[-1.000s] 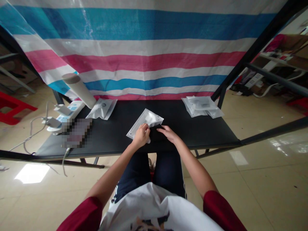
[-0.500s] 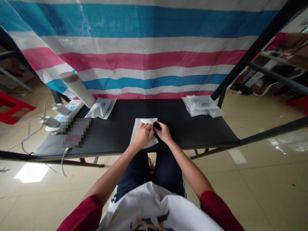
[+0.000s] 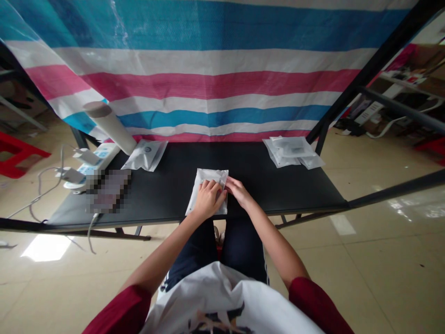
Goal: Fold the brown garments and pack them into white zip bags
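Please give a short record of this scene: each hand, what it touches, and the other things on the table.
Left hand: flat on the white pouch, fingers spread
Right hand: touches that pouch's right edge; grip unclear
White pouch: lies on the black table, near front edge
Far right: stack of pouches
Far left: single pouch, cardboard tube, power strip

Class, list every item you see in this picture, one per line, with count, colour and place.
front pouch: one, white, table's front middle, under both hands
pouch stack: several, clear-white, table's far right
left pouches: about two, white, table's far left
tube: one, beige, leaning at far left
power strip: one, white, table's left end
table: one, black, centre
tarp: one, blue-pink-white stripes, behind table
stool: one, red, floor at left
left hand: one, flat on front pouch
right hand: one, fingertips at front pouch's right edge
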Demonstrator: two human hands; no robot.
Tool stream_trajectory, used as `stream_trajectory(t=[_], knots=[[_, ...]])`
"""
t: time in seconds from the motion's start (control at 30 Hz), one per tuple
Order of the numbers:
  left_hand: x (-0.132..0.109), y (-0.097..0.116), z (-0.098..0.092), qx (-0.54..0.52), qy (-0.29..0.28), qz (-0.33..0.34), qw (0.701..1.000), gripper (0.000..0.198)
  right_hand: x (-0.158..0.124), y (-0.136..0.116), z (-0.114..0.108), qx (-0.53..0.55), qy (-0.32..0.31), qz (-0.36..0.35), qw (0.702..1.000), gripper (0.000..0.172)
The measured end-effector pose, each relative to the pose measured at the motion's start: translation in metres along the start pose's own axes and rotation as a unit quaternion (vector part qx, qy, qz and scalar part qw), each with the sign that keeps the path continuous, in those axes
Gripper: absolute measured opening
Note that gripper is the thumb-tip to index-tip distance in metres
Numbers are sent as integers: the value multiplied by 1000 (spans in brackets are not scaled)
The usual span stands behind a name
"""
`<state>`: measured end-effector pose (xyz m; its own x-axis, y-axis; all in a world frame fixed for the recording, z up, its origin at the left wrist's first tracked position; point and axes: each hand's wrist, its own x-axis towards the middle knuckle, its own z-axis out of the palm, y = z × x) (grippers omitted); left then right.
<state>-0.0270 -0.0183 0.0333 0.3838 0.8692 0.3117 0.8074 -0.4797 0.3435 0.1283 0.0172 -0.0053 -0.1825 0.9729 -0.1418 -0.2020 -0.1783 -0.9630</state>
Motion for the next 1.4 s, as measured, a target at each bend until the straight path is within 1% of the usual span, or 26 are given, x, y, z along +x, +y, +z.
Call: stream_trajectory(t=[0.07, 0.1, 0.13, 0.2, 0.3, 0.4, 0.5, 0.57, 0.63, 0.7, 0.73, 0.8, 0.87, 0.93, 0.97, 1.03, 1.17, 1.2, 1.23, 1.27, 1.33, 1.37, 1.4], knots=[[-10, -3, -4, -2, -2, 13, 1000, 30, -6, -5, -10, -6, 61, -2, 998, 37], [-16, -4, -5, -5, -3, 23, 1000, 34, -10, -6, -15, -9, 81, 2, 997, 37], [-22, -5, -7, -7, -6, 33, 999, 37, -15, -6, -19, -13, 87, 8, 996, 37], [-33, -7, -7, -9, -15, 49, 999, 42, -26, -3, -25, -23, 63, 19, 998, 36], [-44, -10, -5, -8, -32, 56, 998, 46, -42, 6, -25, -43, 19, 29, 998, 35], [-46, -12, -2, -8, -25, 49, 998, 52, -47, 15, -23, -74, 9, 16, 997, 35], [-39, -19, -3, -12, 20, 13, 1000, 56, -38, 19, -23, -115, 22, -22, 993, 33], [-32, -28, -5, -19, 46, -21, 999, 57, -28, 19, -24, -150, 23, -67, 986, 33], [-26, -38, -5, -36, 56, -36, 997, 61, -16, 16, -23, -191, 0, -125, 974, 43], [-22, -47, -1, -63, 48, -22, 997, 68, -5, 12, -20, -235, -49, -167, 956, 57], [-21, -51, 1, -75, 42, -11, 996, 70, 0, 9, -18, -258, -73, -174, 948, 62], [-22, -54, 7, -83, 31, 1, 996, 71, 8, 4, -12, -313, -107, -165, 929, 65], [-25, -54, 14, -74, 31, -7, 997, 70, 13, -1, -5, -373, -119, -142, 909, 58], [-28, -51, 18, -62, 38, -25, 997, 68, 13, -5, 2, -425, -108, -121, 890, 44], [-29, -49, 20, -58, 43, -34, 997, 67, 12, -5, 5, -446, -92, -115, 883, 39], [-30, -45, 21, -51, 51, -47, 996, 66, 8, -5, 10, -482, -41, -108, 868, 32], [-31, -42, 24, -36, 57, -59, 996, 70, -5, 2, 14, -523, 73, -100, 843, 28], [-31, -43, 26, -32, 58, -59, 996, 71, -8, 4, 14, -518, 82, -100, 846, 27], [-31, -43, 27, -28, 61, -59, 996, 72, -10, 5, 12, -501, 72, -99, 857, 25], [-31, -43, 28, -25, 63, -59, 996, 72, -12, 6, 10, -471, 41, -99, 876, 22], [-31, -44, 29, -20, 67, -63, 996, 71, -15, 7, 3, -382, -59, -94, 918, 13], [-31, -43, 28, -17, 68, -66, 995, 70, -16, 6, -1, -333, -100, -89, 933, 13], [-31, -42, 27, -12, 70, -71, 995, 70, -18, 5, -6, -289, -119, -85, 946, 17]])
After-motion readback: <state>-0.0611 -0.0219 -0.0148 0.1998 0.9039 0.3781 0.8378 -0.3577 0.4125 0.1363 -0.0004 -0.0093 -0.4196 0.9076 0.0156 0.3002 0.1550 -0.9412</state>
